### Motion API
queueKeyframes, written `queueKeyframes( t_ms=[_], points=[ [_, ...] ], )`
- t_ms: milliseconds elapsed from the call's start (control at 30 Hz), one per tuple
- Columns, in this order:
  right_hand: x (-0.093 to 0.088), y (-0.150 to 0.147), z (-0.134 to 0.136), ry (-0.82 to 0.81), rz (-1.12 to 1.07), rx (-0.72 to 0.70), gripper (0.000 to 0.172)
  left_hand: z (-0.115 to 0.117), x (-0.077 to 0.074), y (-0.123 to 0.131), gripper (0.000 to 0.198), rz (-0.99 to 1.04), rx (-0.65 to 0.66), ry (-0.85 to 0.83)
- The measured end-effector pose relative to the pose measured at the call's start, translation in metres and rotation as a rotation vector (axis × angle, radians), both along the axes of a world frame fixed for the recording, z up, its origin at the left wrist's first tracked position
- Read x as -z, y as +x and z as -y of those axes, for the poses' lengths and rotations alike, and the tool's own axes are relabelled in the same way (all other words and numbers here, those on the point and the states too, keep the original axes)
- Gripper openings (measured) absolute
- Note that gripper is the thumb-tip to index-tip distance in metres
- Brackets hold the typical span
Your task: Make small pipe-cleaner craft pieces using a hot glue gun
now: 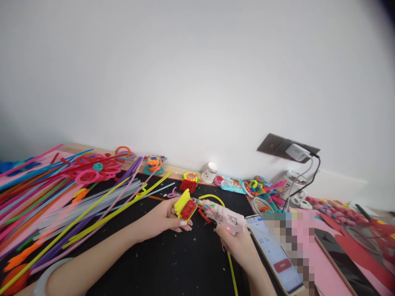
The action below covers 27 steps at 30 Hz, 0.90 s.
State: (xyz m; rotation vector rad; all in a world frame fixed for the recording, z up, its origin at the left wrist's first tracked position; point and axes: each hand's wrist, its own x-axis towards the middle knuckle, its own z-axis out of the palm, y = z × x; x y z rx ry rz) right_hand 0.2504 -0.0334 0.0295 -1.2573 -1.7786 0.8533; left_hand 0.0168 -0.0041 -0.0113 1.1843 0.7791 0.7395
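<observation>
right now left hand (163, 220) pinches a yellow-red craft (185, 206) steady, so the glue gun (224, 216) gripped in right hand (237, 240) noses against it.

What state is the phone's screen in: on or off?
On. The phone beside the right hand shows a lit white screen with digits and a red button.

A home craft desk: pipe cleaners (61, 197), glue gun (224, 214), wall socket (277, 146).
</observation>
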Motion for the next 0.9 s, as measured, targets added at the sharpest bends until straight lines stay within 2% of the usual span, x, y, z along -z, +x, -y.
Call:
queueKeyframes(
  t_ms=[100,600,900],
  points=[
    [-0.0007,-0.0027,-0.0002,-0.062,0.0,-0.068,0.028,-0.0012,0.003,0.0006,0.049,0.008,0.012,0.046],
    [-0.0048,-0.0026,-0.001,-0.107,0.072,-0.073,0.023,-0.0031,0.0044,-0.0002,0.045,0.003,0.017,0.067],
    [-0.0066,-0.0021,0.0001,-0.099,0.06,0.006,0.016,-0.0025,-0.0004,0.0005,0.048,-0.011,0.023,0.055]
  ],
)
